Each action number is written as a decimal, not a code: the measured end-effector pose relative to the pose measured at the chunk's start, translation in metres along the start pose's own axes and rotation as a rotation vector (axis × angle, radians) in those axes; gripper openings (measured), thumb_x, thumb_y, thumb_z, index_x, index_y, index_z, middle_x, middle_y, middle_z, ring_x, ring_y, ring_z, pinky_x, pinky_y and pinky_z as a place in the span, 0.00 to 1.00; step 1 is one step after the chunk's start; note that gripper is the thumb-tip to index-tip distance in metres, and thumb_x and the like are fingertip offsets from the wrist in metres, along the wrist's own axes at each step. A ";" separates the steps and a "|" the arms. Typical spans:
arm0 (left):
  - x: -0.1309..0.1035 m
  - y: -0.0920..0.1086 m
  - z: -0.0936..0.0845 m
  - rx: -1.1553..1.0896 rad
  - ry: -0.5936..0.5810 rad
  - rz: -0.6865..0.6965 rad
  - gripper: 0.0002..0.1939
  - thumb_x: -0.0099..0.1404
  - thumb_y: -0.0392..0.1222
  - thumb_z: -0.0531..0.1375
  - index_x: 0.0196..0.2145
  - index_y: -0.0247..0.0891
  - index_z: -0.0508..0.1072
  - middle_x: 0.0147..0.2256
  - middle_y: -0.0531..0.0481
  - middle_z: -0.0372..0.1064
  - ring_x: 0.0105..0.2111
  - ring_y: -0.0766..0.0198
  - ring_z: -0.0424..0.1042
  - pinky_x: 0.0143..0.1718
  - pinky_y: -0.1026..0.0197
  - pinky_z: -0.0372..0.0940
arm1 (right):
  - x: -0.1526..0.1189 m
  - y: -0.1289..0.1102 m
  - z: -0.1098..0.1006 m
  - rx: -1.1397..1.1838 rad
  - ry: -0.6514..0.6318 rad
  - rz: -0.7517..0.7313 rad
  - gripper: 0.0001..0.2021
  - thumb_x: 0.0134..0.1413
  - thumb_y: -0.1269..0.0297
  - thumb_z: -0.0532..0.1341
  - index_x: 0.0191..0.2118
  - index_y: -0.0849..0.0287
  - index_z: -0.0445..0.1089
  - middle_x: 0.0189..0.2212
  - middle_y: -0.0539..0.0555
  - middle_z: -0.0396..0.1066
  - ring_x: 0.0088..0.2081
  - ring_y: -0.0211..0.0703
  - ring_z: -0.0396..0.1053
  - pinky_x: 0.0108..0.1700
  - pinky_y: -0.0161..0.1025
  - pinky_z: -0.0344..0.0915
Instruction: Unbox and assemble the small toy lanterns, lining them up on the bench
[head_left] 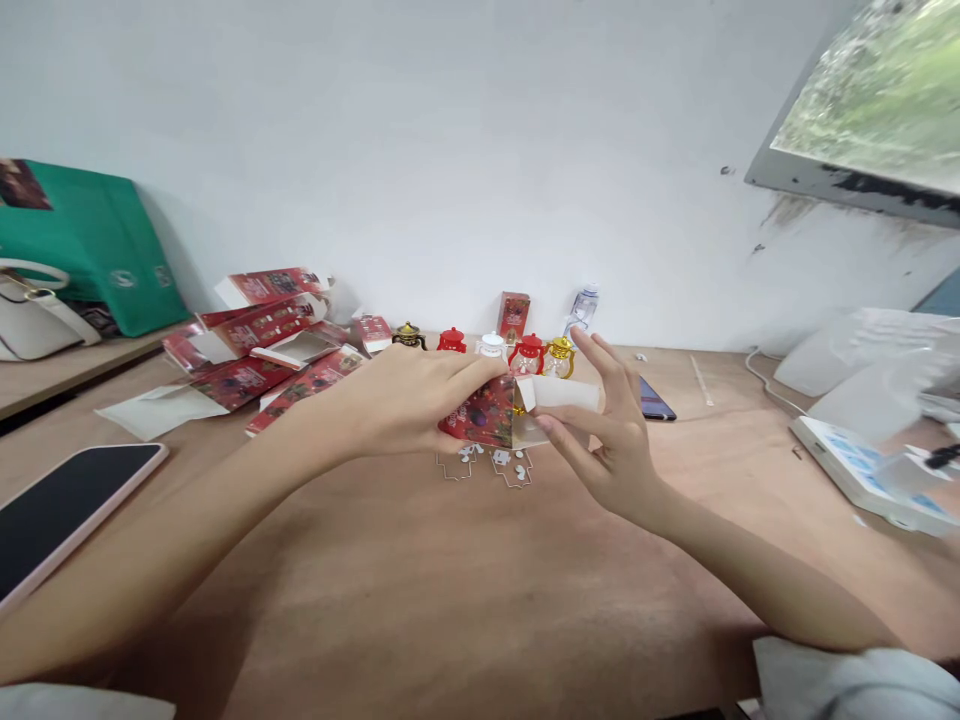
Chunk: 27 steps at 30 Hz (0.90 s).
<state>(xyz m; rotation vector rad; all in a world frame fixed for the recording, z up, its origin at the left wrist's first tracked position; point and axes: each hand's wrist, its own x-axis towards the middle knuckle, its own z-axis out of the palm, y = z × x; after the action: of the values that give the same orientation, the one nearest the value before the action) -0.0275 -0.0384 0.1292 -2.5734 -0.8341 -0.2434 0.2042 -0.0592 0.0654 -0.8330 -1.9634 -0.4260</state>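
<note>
My left hand (409, 395) is wrapped round a red printed box (487, 415), held on its side above the table. The box's right end is open, with white flaps sticking out, and something gold shows inside. My right hand (615, 440) has its thumb and index finger on a white flap (562, 393), the other fingers raised. Behind the hands stand small lanterns: a dark bronze one (408, 336), a red one (451, 340), a white one (492, 346), another red one (527, 355) and a gold one (559, 357).
Several flattened red boxes (259, 325) pile up at the left, near a phone (67, 510) and a green bag (90, 240). An upright red box (514, 316) and a bottle (582, 308) stand at the wall. A power strip (870, 475) lies right.
</note>
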 end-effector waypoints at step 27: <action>-0.001 0.029 -0.010 0.137 0.139 -0.151 0.30 0.64 0.46 0.56 0.60 0.36 0.54 0.56 0.42 0.63 0.51 0.54 0.68 0.37 0.61 0.66 | 0.021 0.015 -0.031 0.345 0.054 0.387 0.01 0.50 0.61 0.65 0.31 0.48 0.76 0.54 0.49 0.61 0.61 0.51 0.57 0.61 0.56 0.56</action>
<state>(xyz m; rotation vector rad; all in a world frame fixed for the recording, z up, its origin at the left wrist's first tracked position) -0.0118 -0.0643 0.1276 -2.3409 -0.9588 -0.3910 0.2270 -0.0595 0.0986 -0.9345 -1.7068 0.1148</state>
